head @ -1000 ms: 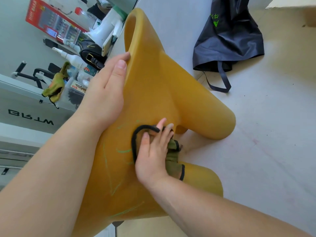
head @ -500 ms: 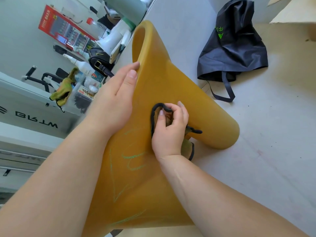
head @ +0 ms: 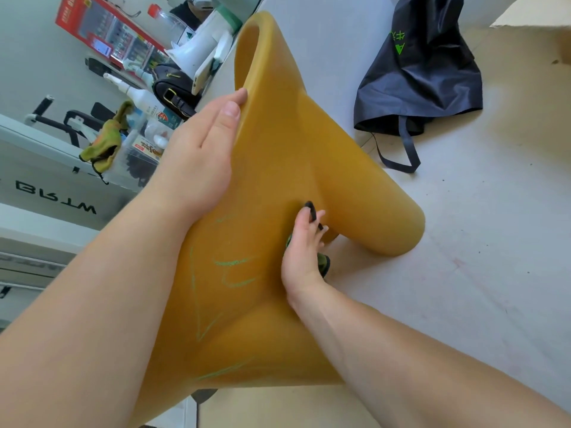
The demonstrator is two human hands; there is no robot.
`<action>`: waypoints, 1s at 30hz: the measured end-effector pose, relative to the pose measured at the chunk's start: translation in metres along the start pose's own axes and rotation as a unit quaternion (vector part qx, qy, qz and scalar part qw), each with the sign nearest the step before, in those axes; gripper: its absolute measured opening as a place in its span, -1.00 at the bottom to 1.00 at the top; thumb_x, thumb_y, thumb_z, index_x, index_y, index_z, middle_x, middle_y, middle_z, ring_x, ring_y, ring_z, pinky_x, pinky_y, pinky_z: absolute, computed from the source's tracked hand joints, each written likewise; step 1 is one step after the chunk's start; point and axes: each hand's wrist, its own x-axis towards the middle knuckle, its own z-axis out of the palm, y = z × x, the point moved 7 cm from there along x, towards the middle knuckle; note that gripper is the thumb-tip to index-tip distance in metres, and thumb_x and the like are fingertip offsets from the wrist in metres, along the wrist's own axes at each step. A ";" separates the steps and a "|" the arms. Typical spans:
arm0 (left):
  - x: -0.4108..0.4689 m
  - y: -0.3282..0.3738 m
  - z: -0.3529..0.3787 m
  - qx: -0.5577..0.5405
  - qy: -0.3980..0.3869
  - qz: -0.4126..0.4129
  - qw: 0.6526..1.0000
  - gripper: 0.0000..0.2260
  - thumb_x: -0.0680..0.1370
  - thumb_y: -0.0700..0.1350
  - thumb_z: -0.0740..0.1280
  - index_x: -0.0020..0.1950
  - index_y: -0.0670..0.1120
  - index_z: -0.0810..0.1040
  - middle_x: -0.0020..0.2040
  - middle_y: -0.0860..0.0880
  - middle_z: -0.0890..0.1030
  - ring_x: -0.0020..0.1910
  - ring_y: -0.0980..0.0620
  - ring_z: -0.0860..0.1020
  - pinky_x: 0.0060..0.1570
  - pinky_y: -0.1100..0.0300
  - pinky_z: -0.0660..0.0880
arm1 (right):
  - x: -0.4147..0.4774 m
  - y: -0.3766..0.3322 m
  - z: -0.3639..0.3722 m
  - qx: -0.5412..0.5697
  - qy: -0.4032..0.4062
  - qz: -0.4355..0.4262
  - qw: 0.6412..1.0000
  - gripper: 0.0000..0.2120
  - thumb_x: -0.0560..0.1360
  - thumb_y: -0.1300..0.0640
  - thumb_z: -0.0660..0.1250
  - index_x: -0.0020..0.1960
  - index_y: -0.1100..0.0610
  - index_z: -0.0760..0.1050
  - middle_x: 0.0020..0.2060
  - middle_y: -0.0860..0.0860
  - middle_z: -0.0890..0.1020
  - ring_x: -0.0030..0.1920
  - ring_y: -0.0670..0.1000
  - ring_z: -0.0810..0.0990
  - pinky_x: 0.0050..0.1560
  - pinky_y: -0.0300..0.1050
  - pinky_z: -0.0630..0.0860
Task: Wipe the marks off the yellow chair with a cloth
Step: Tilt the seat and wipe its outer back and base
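Note:
The yellow chair fills the middle of the view, lying tipped on the pale floor. Green chalk-like marks run across its near surface. My left hand lies flat on the chair's left edge, fingers together, steadying it. My right hand presses a green cloth with black trim against the chair near where a leg branches off. Most of the cloth is hidden under that hand.
A dark blue bag with a strap lies on the floor at the upper right. To the left stand a spray bottle, a black handbag, a red box and a second green cloth on white equipment.
My right hand has slid with the cloth to the right and down the chair, from the middle of the surface towards the leg. My left hand has stayed on the chair's edge.

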 end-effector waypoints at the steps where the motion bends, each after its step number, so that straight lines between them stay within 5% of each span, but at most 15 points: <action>1: 0.001 0.000 0.000 0.001 0.005 0.005 1.000 -0.62 0.74 0.05 0.01 0.53 0.14 0.40 0.33 0.34 0.41 0.02 0.77 0.25 -0.01 0.78 0.13 | -0.003 -0.014 0.002 -0.008 -0.004 -0.018 1.000 -0.21 0.50 -0.42 -0.18 0.64 -0.13 -0.24 0.63 -0.04 -0.26 0.62 0.07 -0.30 0.55 0.17 -0.25; 7: 0.001 -0.001 -0.001 0.006 0.014 0.025 1.000 -0.60 0.74 0.05 -0.01 0.54 0.06 0.40 0.38 0.30 0.39 0.15 0.67 0.32 0.08 0.75 0.12 | -0.083 -0.052 0.038 -0.128 -0.066 -0.297 0.944 -0.13 0.38 -0.61 -0.32 0.56 -0.24 -0.42 0.55 -0.18 -0.47 0.53 -0.04 -0.53 0.47 0.19 -0.30; 10: -0.003 -0.004 -0.004 0.013 0.012 0.028 0.999 -0.57 0.71 0.11 0.00 0.53 0.10 0.40 0.42 0.29 0.42 0.29 0.54 0.33 0.14 0.71 0.14 | -0.056 -0.017 0.021 -0.151 -0.049 -0.254 0.954 -0.20 0.38 -0.62 -0.29 0.50 -0.32 -0.44 0.53 -0.18 -0.49 0.55 -0.03 -0.50 0.48 0.14 -0.30; 13: -0.025 -0.009 -0.006 0.017 -0.016 0.035 0.999 -0.59 0.73 0.01 0.03 0.58 0.06 0.31 0.46 0.31 0.34 0.36 0.59 0.23 0.26 0.66 0.12 | -0.012 0.017 0.000 -0.075 -0.040 -0.058 0.995 -0.21 0.32 -0.59 -0.21 0.44 -0.40 -0.42 0.59 -0.12 -0.38 0.60 0.00 -0.35 0.57 0.22 -0.25; 15: -0.039 -0.013 -0.005 0.014 -0.039 0.040 0.998 -0.57 0.71 0.00 0.04 0.60 0.05 0.24 0.51 0.32 0.28 0.46 0.48 0.20 0.36 0.59 0.11 | 0.000 0.020 -0.006 -0.008 -0.039 0.000 0.999 -0.09 0.27 -0.61 -0.19 0.53 -0.34 -0.36 0.60 -0.14 -0.32 0.61 -0.06 -0.30 0.59 0.16 -0.24; 21: -0.040 -0.022 -0.008 -0.041 -0.049 0.029 0.998 -0.55 0.68 0.02 0.06 0.59 0.07 0.26 0.49 0.35 0.28 0.46 0.48 0.20 0.34 0.59 0.13 | -0.040 -0.028 0.015 -0.014 -0.059 -0.130 0.990 -0.15 0.18 -0.75 -0.29 0.39 -0.48 -0.35 0.52 -0.28 -0.43 0.50 -0.26 -0.47 0.44 -0.13 -0.37; 26: -0.053 -0.028 -0.005 -0.013 -0.049 0.036 0.998 -0.58 0.72 0.02 0.10 0.60 0.12 0.21 0.53 0.33 0.21 0.39 0.63 0.09 0.28 0.68 0.02 | -0.036 -0.024 0.015 -0.082 -0.031 -0.248 0.965 -0.35 0.38 -0.63 -0.24 0.42 -0.54 -0.29 0.57 -0.25 -0.39 0.54 -0.16 -0.45 0.51 0.03 -0.32; 30: -0.090 -0.032 -0.017 0.029 -0.093 0.066 0.993 -0.48 0.67 0.14 0.07 0.64 0.12 0.11 0.61 0.27 0.09 0.52 0.47 0.00 0.39 0.60 -0.07 | -0.030 -0.018 0.012 -0.069 -0.004 -0.193 0.979 -0.34 0.47 -0.51 -0.17 0.51 -0.41 -0.27 0.61 -0.11 -0.33 0.53 -0.12 -0.42 0.52 0.06 -0.34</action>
